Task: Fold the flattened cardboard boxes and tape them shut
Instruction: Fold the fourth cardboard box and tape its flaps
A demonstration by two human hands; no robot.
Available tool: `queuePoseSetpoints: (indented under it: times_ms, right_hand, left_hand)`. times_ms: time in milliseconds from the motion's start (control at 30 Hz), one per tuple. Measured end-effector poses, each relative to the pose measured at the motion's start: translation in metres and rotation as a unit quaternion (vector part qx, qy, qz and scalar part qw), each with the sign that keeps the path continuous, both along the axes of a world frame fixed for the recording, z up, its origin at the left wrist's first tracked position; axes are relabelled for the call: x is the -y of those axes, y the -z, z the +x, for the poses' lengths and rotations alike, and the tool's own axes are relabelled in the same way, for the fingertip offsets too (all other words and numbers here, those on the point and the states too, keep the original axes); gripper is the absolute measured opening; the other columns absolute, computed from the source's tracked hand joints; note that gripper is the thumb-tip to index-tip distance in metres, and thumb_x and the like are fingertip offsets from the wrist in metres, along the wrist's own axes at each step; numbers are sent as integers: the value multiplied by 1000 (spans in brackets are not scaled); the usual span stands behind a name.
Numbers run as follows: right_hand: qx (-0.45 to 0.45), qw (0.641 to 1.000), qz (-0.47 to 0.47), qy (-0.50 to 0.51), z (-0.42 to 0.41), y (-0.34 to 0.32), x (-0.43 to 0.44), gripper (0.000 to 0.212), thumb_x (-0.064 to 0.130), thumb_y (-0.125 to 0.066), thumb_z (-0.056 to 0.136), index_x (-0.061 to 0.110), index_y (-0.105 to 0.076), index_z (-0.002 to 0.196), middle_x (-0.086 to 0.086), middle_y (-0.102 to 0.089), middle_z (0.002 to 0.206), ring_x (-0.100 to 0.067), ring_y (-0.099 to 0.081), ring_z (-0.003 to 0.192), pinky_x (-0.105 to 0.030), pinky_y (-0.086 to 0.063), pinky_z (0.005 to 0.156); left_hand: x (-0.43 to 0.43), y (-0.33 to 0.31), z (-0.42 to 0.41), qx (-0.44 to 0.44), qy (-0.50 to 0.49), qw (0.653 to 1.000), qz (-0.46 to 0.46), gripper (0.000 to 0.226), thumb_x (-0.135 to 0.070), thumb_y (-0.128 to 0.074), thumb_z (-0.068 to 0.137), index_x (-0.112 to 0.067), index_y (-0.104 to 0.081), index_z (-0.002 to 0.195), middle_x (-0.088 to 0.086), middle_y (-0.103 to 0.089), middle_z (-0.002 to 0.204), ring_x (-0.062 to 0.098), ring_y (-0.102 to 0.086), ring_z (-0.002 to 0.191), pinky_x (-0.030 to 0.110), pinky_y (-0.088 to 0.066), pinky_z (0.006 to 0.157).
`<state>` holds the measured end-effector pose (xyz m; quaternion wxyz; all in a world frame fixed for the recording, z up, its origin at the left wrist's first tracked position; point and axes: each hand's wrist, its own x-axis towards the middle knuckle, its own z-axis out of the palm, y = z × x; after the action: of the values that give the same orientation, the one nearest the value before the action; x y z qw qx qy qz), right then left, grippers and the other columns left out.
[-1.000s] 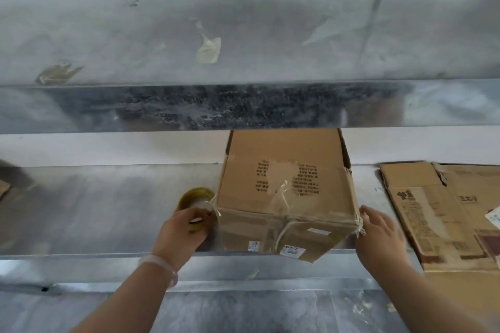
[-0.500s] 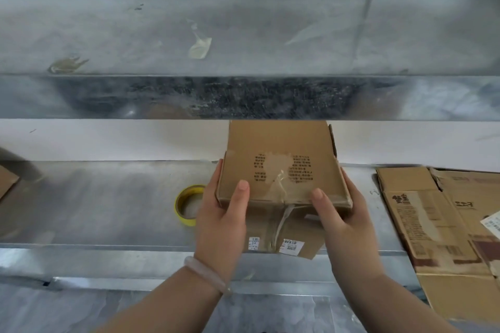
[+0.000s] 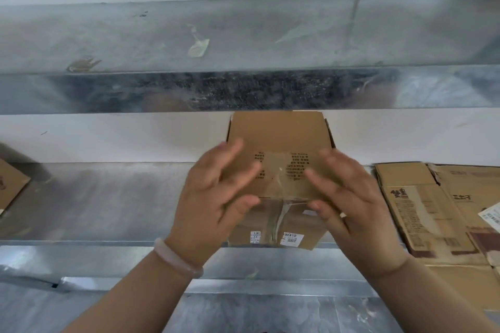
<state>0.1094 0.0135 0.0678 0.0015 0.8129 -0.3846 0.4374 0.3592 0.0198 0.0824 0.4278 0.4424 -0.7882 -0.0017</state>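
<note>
– Shelving, what did it look like?
– A long metal shelf (image 3: 108, 197) ran across the view, with an upper shelf (image 3: 270, 35) above it. Flattened cardboard boxes (image 3: 422, 211) lay stacked at its right end.
– And the folded cardboard box (image 3: 278, 132)?
– It stood assembled at the shelf's front edge, mid-view, just left of the flattened ones.
– Did the hands grip it?
– No. The left hand (image 3: 213, 197) and right hand (image 3: 349, 197) were both spread, fingers apart and fairly straight. They were in front of the box's top and near face, one toward each side. They were blurred, so I could not tell whether any fingertip touched the cardboard.
– Smaller things?
– A pale bracelet (image 3: 176, 257) circled the left wrist. Clear tape (image 3: 281, 213) ran down the box's front seam, with barcode labels (image 3: 291, 238) low on either side of it.
</note>
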Motion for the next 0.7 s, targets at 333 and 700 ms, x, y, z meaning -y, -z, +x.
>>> queuePoseSetpoints:
  times_ms: [333, 700]
  right_hand:
    - [-15, 998, 36, -45, 5, -3, 11, 24, 23, -62, 91, 15, -74, 111, 3, -69, 120, -16, -60, 120, -53, -37, 111]
    - [312, 854, 417, -17, 9, 50, -24, 66, 45, -38, 95, 41, -8, 154, 25, -25, 156, 13, -22, 139, -2, -25, 106]
  left_hand:
    - [13, -12, -9, 67, 77, 993, 54, 23, -34, -60, 89, -22, -77, 98, -10, -72, 109, 1, -62, 110, 32, -46, 98]
    - [-5, 17, -12, -37, -56, 985, 160, 60, -56, -46, 90, -32, -34, 143, -1, -25, 157, 12, -18, 147, 22, -21, 116]
